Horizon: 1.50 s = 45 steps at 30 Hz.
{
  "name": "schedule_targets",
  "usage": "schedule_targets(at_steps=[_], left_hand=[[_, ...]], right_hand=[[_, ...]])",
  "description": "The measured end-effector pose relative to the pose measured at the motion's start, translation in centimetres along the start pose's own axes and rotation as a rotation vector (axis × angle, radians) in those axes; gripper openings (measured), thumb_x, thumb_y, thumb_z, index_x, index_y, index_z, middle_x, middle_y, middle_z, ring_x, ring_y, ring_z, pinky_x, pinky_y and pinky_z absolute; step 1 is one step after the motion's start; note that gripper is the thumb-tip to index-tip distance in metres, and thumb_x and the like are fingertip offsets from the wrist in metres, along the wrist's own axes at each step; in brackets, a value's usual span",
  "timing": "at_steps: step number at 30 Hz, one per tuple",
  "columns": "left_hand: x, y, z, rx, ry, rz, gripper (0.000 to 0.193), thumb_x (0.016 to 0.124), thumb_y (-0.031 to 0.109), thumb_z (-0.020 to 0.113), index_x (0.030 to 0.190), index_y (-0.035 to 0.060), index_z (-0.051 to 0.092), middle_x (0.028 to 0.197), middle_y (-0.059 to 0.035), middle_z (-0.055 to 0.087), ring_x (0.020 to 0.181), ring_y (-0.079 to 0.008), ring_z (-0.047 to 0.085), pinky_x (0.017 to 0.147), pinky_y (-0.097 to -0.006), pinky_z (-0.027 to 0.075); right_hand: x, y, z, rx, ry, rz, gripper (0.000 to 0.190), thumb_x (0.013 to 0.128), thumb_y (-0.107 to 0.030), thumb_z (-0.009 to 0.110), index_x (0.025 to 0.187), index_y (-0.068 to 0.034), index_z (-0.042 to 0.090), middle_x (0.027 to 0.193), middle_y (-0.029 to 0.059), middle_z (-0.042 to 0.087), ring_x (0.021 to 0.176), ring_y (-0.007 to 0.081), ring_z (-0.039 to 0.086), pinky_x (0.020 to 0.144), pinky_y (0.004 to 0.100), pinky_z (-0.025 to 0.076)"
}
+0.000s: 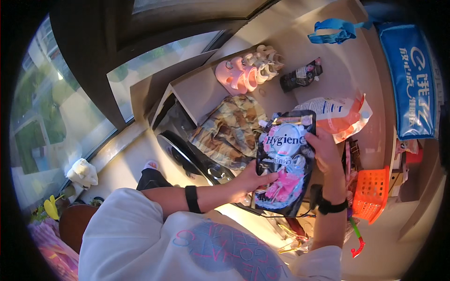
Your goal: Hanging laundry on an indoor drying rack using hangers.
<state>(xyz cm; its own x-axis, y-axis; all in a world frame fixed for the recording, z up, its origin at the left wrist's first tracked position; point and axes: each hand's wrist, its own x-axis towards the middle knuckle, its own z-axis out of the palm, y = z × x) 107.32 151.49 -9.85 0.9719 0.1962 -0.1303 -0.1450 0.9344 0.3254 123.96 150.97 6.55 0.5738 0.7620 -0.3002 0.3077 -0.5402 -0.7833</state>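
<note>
Both my hands hold a black Hygiene detergent refill pouch (284,165) before my chest, its printed front with pink flowers facing up. At its lower left edge my left hand (255,178) has the thumb laid over the front. My right hand (324,149) grips the upper right edge. A small pale spout (263,123) sticks out at the pouch's top left corner. Just beyond lies a crumpled camouflage-patterned cloth (233,131), partly covered by the pouch. Behind my right hand rests a white and orange plastic pouch (339,114).
Pink clogs (233,75) and pale sandals (263,65) stand on the ledge, near another dark pouch (302,75). A blue insulated bag (407,84) is at the right, above an orange plastic basket (371,195). Below the cloth is a washing machine with a round door (182,154). Windows line the left.
</note>
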Motion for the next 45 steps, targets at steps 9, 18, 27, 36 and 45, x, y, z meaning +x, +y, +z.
schedule_targets(at_steps=[9,18,27,36,45], left_hand=[[0.3,-0.8,-5.0,0.379,0.184,0.069,0.069,0.07,0.024,0.081,0.118,0.0008,0.038,0.102,-0.0094,0.057,0.09,-0.0163,0.058,0.077,-0.0294,0.048],[0.5,-0.7,-7.1,0.722,0.262,0.369,0.064,0.072,0.019,0.078,0.122,0.0065,0.04,0.116,-0.0089,0.051,0.109,-0.0168,0.05,0.084,-0.03,0.045],[-2.2,5.9,-13.5,1.448,1.168,0.823,0.059,0.068,0.008,0.076,0.115,0.002,0.041,0.109,-0.0143,0.047,0.096,-0.0262,0.051,0.078,-0.0349,0.043],[-0.9,6.3,-8.8,0.238,0.382,0.391,0.035,0.08,0.017,0.069,0.112,0.0105,0.057,0.094,0.0013,0.059,0.085,-0.0116,0.055,0.073,-0.0291,0.042],[3.5,6.8,-4.4,-0.083,0.158,0.214,0.021,0.086,0.013,0.059,0.105,0.0038,0.057,0.1,-0.0058,0.062,0.093,-0.0164,0.059,0.086,-0.0319,0.045]], right_hand=[[-5.7,9.0,1.0,0.482,0.201,-0.144,0.026,0.092,-0.002,0.047,0.117,0.0,0.052,0.1,0.0026,0.06,0.085,0.0102,0.058,0.075,0.0252,0.048],[-7.3,13.0,2.7,0.659,0.328,-0.26,0.03,0.092,-0.003,0.048,0.122,-0.002,0.048,0.108,0.0025,0.057,0.092,0.0106,0.055,0.08,0.0255,0.046],[-8.0,15.0,2.7,0.551,0.322,-0.25,0.03,0.092,-0.001,0.047,0.123,-0.002,0.049,0.106,0.0014,0.058,0.091,0.0098,0.055,0.081,0.0255,0.045],[-7.0,17.3,3.7,0.598,0.334,-0.248,0.03,0.091,0.001,0.048,0.121,-0.004,0.053,0.109,0.0001,0.057,0.091,0.0075,0.053,0.081,0.022,0.041],[-6.6,17.2,5.2,0.337,0.285,-0.338,0.034,0.089,0.003,0.052,0.123,-0.003,0.053,0.118,0.0008,0.054,0.105,0.0095,0.047,0.095,0.0239,0.034]])
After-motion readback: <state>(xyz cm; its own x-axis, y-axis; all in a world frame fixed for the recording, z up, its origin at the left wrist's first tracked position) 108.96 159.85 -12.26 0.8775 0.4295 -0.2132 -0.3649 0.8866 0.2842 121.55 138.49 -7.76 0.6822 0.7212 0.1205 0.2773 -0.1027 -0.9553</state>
